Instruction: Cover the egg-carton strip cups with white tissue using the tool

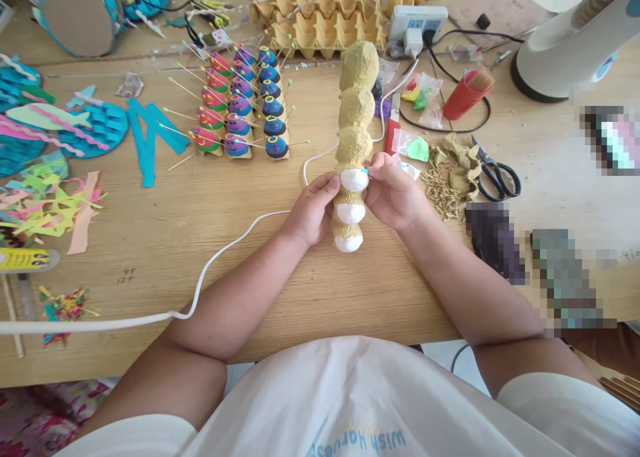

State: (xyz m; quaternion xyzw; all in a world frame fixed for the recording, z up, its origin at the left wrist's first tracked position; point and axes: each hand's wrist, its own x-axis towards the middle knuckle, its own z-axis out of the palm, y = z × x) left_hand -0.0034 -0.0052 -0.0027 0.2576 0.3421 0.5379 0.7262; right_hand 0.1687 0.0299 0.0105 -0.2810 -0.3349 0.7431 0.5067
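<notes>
My left hand [315,209] is closed on the left side of a tan egg carton strip [355,107], its thumb by the third bump from the near end. The strip is held up over the table, pointing away from me. White clay [351,213] covers the tops of its three nearest bumps; the farther bumps are bare tan. At the strip's right side, my right hand [393,192] pinches a thin light-blue stick [404,166]. The stick's tip is at the edge of the third white cap; the fingers hide its middle.
Painted carton pieces [240,104] with pin-like sticks stand in rows at the back left. Egg trays [325,14] and a power strip [419,20] lie behind. Scissors [500,177], carton scraps [457,167] and a red cup [467,94] are right. A white cord [220,250] crosses left.
</notes>
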